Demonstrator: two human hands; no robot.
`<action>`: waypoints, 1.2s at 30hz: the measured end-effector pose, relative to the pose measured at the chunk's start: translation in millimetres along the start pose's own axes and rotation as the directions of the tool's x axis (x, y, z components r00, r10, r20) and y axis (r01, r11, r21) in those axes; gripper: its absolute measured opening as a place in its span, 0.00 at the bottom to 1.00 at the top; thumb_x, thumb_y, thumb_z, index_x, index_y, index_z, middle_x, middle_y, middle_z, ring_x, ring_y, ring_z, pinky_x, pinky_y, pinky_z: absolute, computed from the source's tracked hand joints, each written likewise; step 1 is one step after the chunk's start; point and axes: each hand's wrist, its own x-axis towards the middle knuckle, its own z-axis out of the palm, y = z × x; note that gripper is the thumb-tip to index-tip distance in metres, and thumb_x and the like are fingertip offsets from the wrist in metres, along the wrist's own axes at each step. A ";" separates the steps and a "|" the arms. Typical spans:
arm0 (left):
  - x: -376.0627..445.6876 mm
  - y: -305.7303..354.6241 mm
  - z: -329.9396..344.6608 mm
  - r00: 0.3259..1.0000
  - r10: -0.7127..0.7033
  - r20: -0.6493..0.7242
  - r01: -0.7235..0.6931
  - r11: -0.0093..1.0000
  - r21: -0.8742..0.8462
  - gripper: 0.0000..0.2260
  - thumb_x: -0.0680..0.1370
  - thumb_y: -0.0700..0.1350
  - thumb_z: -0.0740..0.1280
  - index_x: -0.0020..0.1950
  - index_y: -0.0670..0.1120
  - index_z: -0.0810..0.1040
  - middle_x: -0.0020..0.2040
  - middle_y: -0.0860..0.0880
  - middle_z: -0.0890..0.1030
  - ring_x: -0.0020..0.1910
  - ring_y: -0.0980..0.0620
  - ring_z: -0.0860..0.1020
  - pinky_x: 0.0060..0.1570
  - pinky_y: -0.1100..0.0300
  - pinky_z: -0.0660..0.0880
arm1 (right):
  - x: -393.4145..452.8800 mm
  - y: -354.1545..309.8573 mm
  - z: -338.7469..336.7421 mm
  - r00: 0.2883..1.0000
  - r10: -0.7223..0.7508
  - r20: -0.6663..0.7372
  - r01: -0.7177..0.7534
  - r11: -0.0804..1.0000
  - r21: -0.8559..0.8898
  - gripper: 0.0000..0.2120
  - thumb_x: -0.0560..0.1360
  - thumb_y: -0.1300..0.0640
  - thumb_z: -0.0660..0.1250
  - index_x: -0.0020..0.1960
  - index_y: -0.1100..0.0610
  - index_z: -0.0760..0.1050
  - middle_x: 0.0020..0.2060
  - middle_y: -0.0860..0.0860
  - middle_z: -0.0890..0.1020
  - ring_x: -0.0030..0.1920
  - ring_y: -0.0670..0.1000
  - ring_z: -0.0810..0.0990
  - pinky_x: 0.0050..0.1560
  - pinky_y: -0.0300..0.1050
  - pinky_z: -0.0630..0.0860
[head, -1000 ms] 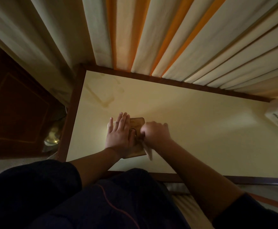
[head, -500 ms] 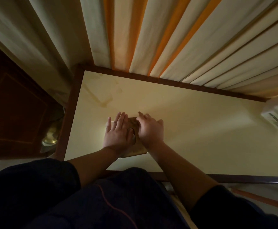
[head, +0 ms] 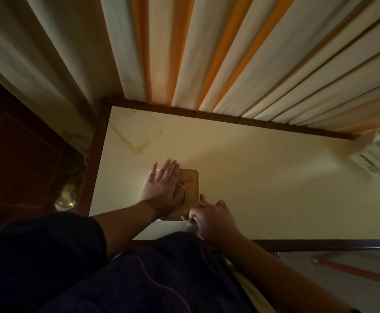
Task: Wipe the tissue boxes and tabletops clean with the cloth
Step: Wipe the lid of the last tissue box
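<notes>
Flat and with fingers straight, my left hand (head: pixel 162 190) presses down on the top of the wooden tissue box (head: pixel 188 195) at the middle of the frame, pinning it to the pale tabletop (head: pixel 263 188). My right hand (head: pixel 211 219) is curled round the cloth (head: pixel 190 226), of which only a pale scrap shows under the fingers, and works at the box's near right corner. Half a second ago that hand lay higher, over the far part of the box's top; it has since drawn back toward me and down the right side, while the left hand has not shifted. I judge the top is done and the side and near edge are now being wiped, with the tabletop around the box yet to come. Farther out, a faint square stain (head: pixel 134 134) marks the tabletop toward the upper left, striped curtains (head: pixel 207 53) fill the upper frame, and a white box-like object (head: pixel 374 159) sits at the right edge.
</notes>
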 end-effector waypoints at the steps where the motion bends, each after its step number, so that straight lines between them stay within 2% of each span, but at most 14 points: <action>1: 5.2 -4.3 -7.1 0.995 0.078 0.058 -0.082 0.995 0.058 0.33 0.84 0.60 0.44 0.84 0.41 0.53 0.85 0.44 0.55 0.84 0.46 0.46 0.81 0.42 0.37 | -2.1 0.7 -0.8 0.999 0.011 -0.031 -0.011 1.000 0.020 0.18 0.78 0.47 0.53 0.55 0.48 0.81 0.54 0.48 0.83 0.45 0.56 0.82 0.49 0.49 0.60; 4: 27.8 -22.7 -30.9 0.876 0.397 0.273 -0.459 0.859 0.226 0.37 0.81 0.66 0.37 0.85 0.46 0.44 0.85 0.48 0.44 0.84 0.47 0.41 0.81 0.41 0.38 | -5.7 9.6 -7.2 0.981 0.122 -0.151 -0.107 0.989 0.101 0.14 0.82 0.49 0.57 0.55 0.48 0.81 0.52 0.48 0.83 0.43 0.56 0.82 0.49 0.48 0.63; 6: 39.3 -31.6 -40.3 0.801 0.503 0.324 -0.583 0.778 0.233 0.39 0.80 0.71 0.41 0.85 0.50 0.43 0.84 0.51 0.41 0.84 0.48 0.39 0.81 0.40 0.39 | -7.5 18.8 -11.7 0.970 0.153 -0.187 -0.132 0.984 0.120 0.09 0.83 0.53 0.63 0.58 0.46 0.80 0.53 0.46 0.81 0.44 0.53 0.82 0.49 0.47 0.64; 8: 39.4 -29.9 -43.4 0.840 0.444 0.311 -0.520 0.821 0.236 0.42 0.79 0.74 0.42 0.85 0.49 0.38 0.84 0.49 0.39 0.82 0.49 0.36 0.81 0.42 0.38 | -7.9 24.6 -17.2 0.962 0.165 -0.217 -0.139 0.981 0.132 0.09 0.83 0.55 0.64 0.58 0.47 0.81 0.52 0.46 0.81 0.43 0.52 0.81 0.49 0.47 0.63; 11: 16.4 -11.5 -35.7 0.961 0.157 0.227 -0.185 0.977 0.105 0.51 0.75 0.79 0.44 0.84 0.46 0.34 0.85 0.47 0.39 0.82 0.49 0.33 0.81 0.45 0.36 | -3.9 27.3 -22.0 0.952 0.164 -0.260 -0.129 0.981 0.147 0.07 0.80 0.58 0.67 0.53 0.48 0.82 0.47 0.46 0.82 0.37 0.52 0.81 0.47 0.48 0.69; 13: -5.1 -1.1 -28.3 0.975 -0.034 0.219 0.035 0.999 0.001 0.61 0.66 0.86 0.44 0.85 0.45 0.39 0.85 0.47 0.37 0.82 0.47 0.34 0.81 0.43 0.35 | 0.0 27.1 -23.3 0.948 0.138 -0.287 -0.107 0.987 0.122 0.06 0.75 0.58 0.69 0.49 0.48 0.82 0.47 0.48 0.84 0.34 0.54 0.82 0.45 0.51 0.74; 15: -22.4 4.6 -22.9 0.947 -0.138 0.291 0.128 0.990 0.050 0.67 0.60 0.89 0.47 0.83 0.45 0.34 0.83 0.45 0.34 0.82 0.45 0.33 0.80 0.40 0.35 | 6.1 24.7 -22.8 0.967 0.077 -0.244 -0.065 0.996 0.057 0.08 0.69 0.57 0.76 0.47 0.48 0.82 0.50 0.51 0.85 0.36 0.53 0.84 0.42 0.51 0.75; 18: -25.2 9.2 -22.7 0.928 -0.167 0.334 0.142 0.985 0.097 0.69 0.64 0.84 0.61 0.80 0.41 0.28 0.84 0.44 0.35 0.82 0.45 0.32 0.80 0.39 0.34 | 15.0 21.0 -15.9 0.987 0.022 -0.161 -0.026 0.999 -0.020 0.15 0.61 0.55 0.83 0.45 0.48 0.82 0.46 0.49 0.84 0.35 0.53 0.84 0.41 0.49 0.73; 22: -7.0 -4.0 -38.2 0.917 -0.045 0.397 0.017 0.997 0.075 0.68 0.65 0.77 0.71 0.83 0.41 0.33 0.85 0.46 0.37 0.82 0.44 0.32 0.79 0.40 0.33 | 20.0 10.0 -6.4 0.974 0.035 -0.224 -0.032 0.999 0.016 0.05 0.69 0.51 0.68 0.43 0.47 0.82 0.38 0.45 0.81 0.33 0.52 0.82 0.41 0.45 0.64; 24: -2.3 -13.5 -38.4 0.927 0.010 0.374 -0.039 0.997 0.072 0.66 0.66 0.79 0.67 0.83 0.42 0.35 0.85 0.47 0.38 0.82 0.45 0.32 0.79 0.43 0.31 | 20.5 4.5 -1.6 0.974 0.060 -0.218 -0.053 0.998 0.040 0.07 0.71 0.52 0.67 0.45 0.47 0.83 0.41 0.45 0.83 0.35 0.52 0.83 0.41 0.46 0.65; 27: -9.9 -17.3 -26.9 0.975 0.031 0.220 -0.029 1.000 -0.012 0.59 0.69 0.84 0.44 0.85 0.42 0.41 0.86 0.47 0.43 0.80 0.51 0.32 0.77 0.50 0.28 | 21.1 -0.4 -3.6 0.979 0.104 -0.177 -0.099 0.994 0.038 0.06 0.72 0.49 0.66 0.42 0.47 0.81 0.40 0.46 0.82 0.37 0.52 0.82 0.42 0.46 0.65; 29: -17.4 -17.0 -16.7 0.994 0.020 0.110 -0.013 0.998 -0.064 0.53 0.73 0.80 0.34 0.85 0.43 0.46 0.86 0.47 0.48 0.82 0.52 0.37 0.79 0.51 0.31 | 25.3 -3.8 -17.1 0.986 0.125 -0.109 -0.126 0.992 -0.006 0.03 0.72 0.51 0.71 0.40 0.48 0.80 0.38 0.46 0.79 0.38 0.52 0.82 0.45 0.47 0.62; 32: -20.5 -19.8 -3.6 0.999 0.034 0.000 -0.034 0.999 -0.025 0.41 0.82 0.70 0.41 0.85 0.42 0.52 0.85 0.45 0.56 0.83 0.49 0.46 0.81 0.50 0.34 | 42.2 -11.9 -38.3 0.985 0.168 0.043 -0.162 0.981 -0.110 0.06 0.72 0.48 0.73 0.43 0.49 0.78 0.38 0.44 0.75 0.41 0.51 0.80 0.54 0.53 0.63; 36: -21.0 -19.9 -2.0 0.997 0.058 -0.049 -0.061 0.997 -0.050 0.34 0.85 0.62 0.49 0.84 0.42 0.58 0.83 0.44 0.62 0.84 0.46 0.52 0.81 0.49 0.37 | 81.8 -14.0 -49.7 0.969 0.240 -0.060 -0.246 0.964 -0.105 0.09 0.77 0.54 0.64 0.38 0.51 0.74 0.32 0.45 0.75 0.37 0.48 0.78 0.61 0.56 0.65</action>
